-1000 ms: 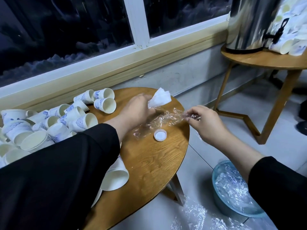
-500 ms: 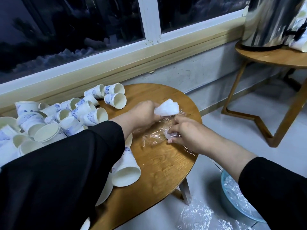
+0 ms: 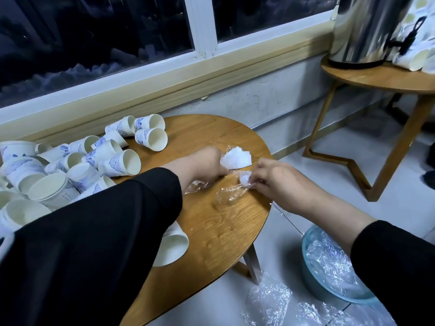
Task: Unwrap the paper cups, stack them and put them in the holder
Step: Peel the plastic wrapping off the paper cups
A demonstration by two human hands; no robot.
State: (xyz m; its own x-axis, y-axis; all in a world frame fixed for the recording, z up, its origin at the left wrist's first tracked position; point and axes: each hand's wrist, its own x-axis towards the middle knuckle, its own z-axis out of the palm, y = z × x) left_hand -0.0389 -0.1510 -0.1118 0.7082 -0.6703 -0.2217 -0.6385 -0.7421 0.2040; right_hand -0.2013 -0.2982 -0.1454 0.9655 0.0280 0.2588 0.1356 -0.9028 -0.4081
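Observation:
Several unwrapped white paper cups with blue patterns [image 3: 117, 161] lie tumbled on the left of the round wooden table [image 3: 223, 229]. My left hand [image 3: 207, 163] reaches across the table and grips a flattened white paper piece [image 3: 236, 160]. Just to its right, my right hand [image 3: 273, 177] pinches a small white round piece [image 3: 244, 178] together with the clear plastic wrap [image 3: 229, 194] that trails over the tabletop. One more cup [image 3: 175, 245] lies on its side under my left sleeve. No cup holder can be made out.
A blue basin [image 3: 313, 278] filled with crumpled wrap stands on the floor at the right, with loose plastic wrap [image 3: 270, 300] beside it. A second wooden table [image 3: 376, 78] at the back right carries a steel urn [image 3: 362, 27] and more cups [image 3: 419, 57].
My right hand came back left from stretching the wrap and now pinches the small white round piece on the table. My left hand keeps the white paper piece.

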